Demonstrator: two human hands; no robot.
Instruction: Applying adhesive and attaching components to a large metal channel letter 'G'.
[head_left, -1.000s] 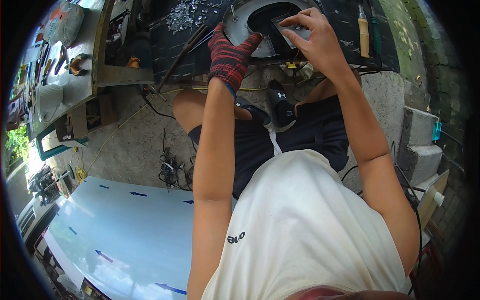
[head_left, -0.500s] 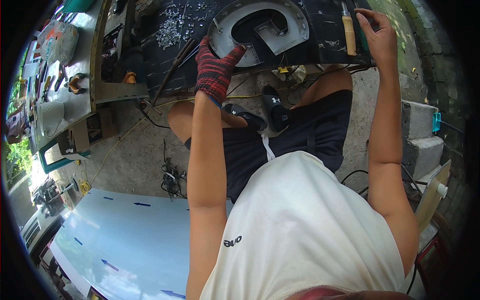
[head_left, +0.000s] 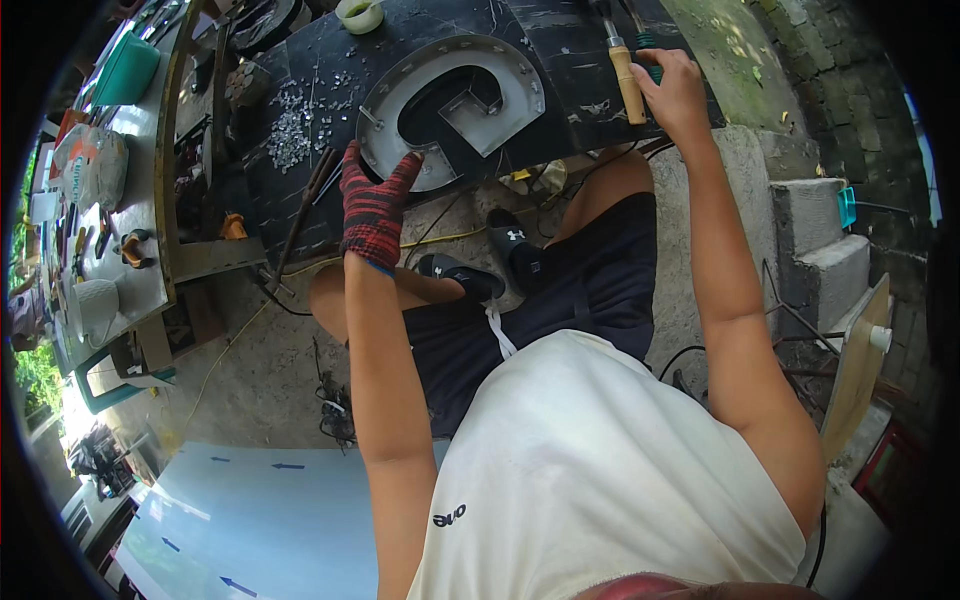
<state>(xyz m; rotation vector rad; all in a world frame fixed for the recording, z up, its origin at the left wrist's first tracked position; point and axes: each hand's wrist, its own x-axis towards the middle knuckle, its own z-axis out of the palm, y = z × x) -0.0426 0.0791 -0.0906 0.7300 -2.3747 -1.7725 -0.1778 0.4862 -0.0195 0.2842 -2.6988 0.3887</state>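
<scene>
On the dark tabletop lies a hollow grey metal letter G [head_left: 385,105], its raised walls lined with small clips. My left hand [head_left: 375,205], in a red and black knit glove, grips its lower left end, thumb inside the curve and fingers along the outer wall. Bare, my right hand [head_left: 675,92] is at the table's right side, thumb and fingers closed around the handle of a green-handled tool [head_left: 643,40]; the tool's far end runs toward the top edge. Just left of it rests a wooden-handled tool [head_left: 626,85] with a metal shaft.
Small clear bits [head_left: 292,130] are scattered left of the letter, near dark metal rods [head_left: 305,205]. A round pale container [head_left: 359,14] stands at the far edge. The left bench [head_left: 150,200] holds a bag, a cup and tools. A yellow cord [head_left: 235,340] crosses the floor.
The view has shifted, so the table shows lower and further left. My right hand has closed in on the green-handled tool; my left hand keeps its hold on the metal letter.
</scene>
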